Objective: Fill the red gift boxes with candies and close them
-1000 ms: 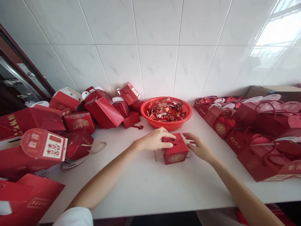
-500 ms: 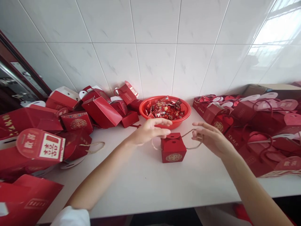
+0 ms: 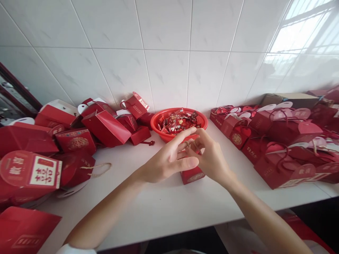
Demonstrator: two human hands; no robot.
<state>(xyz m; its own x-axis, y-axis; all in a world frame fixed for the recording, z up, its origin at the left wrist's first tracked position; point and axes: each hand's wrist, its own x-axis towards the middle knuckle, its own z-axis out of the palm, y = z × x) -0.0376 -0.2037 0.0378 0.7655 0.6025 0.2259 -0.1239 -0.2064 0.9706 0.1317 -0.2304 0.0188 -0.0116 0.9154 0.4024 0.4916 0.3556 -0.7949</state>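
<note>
A small red gift box (image 3: 193, 175) stands upright on the white table, with my hands covering its upper part. Both hands meet above it. My left hand (image 3: 169, 157) has its fingers curled round one end of the box's twisted rope handle (image 3: 187, 144), its thumb reaching across toward the right. Close against it, my right hand (image 3: 212, 157) bends its fingers on the rope from the other side. The lid flaps are hidden behind my fingers.
Behind the box sits a red plastic basket (image 3: 156, 128) full of wrapped sweets (image 3: 177, 121). Several red gift boxes (image 3: 76, 139) are heaped on the left, one with a rope loop (image 3: 102, 169). More handled boxes (image 3: 280, 165) crowd the right side. A tiled wall (image 3: 166, 74) rises behind.
My hands, apart on either side of the box before, have come together over its top with the rope handles drawn up. The view has shifted slightly to the right.
</note>
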